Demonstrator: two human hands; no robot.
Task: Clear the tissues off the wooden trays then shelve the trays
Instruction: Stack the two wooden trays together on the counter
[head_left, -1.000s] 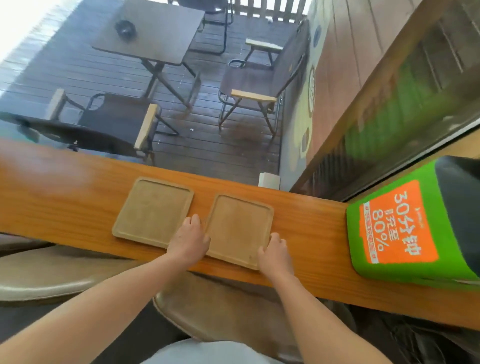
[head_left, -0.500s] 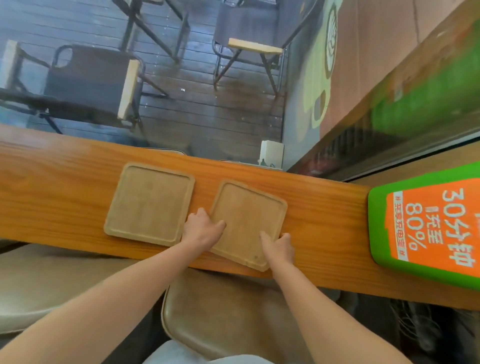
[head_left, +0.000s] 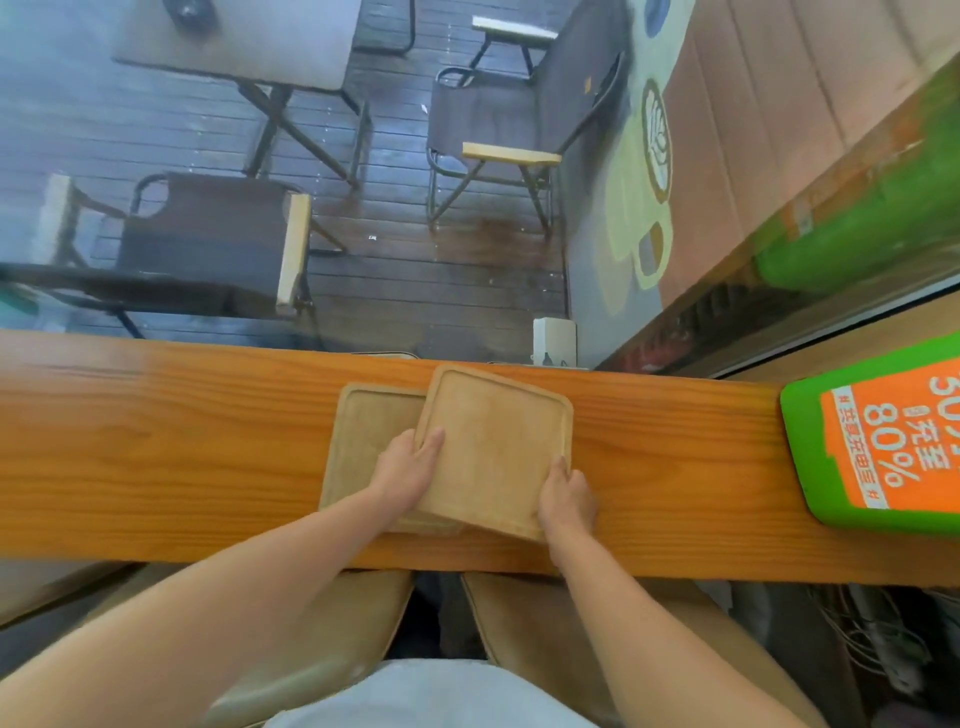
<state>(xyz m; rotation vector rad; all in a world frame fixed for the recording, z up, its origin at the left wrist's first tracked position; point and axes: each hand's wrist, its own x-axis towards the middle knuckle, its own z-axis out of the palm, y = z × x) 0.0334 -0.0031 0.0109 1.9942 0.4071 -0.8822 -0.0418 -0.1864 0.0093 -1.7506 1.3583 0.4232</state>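
Right tray (head_left: 498, 447) now overlaps left tray (head_left: 369, 441)

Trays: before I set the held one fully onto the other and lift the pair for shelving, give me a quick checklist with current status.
1. Tissues cleared from the held tray: ok, its face is bare.
2. Tissues cleared from the lower tray: visible part bare; covered part cannot tell.
3. Both hands gripping: ok, left hand at the left edge, right hand at the near right corner.
4. Trays aligned: not ok, the held tray sits skewed and offset to the right.
5. Lower tray flat on the wooden counter: ok.
6. Shelf location: cannot tell, none in view.
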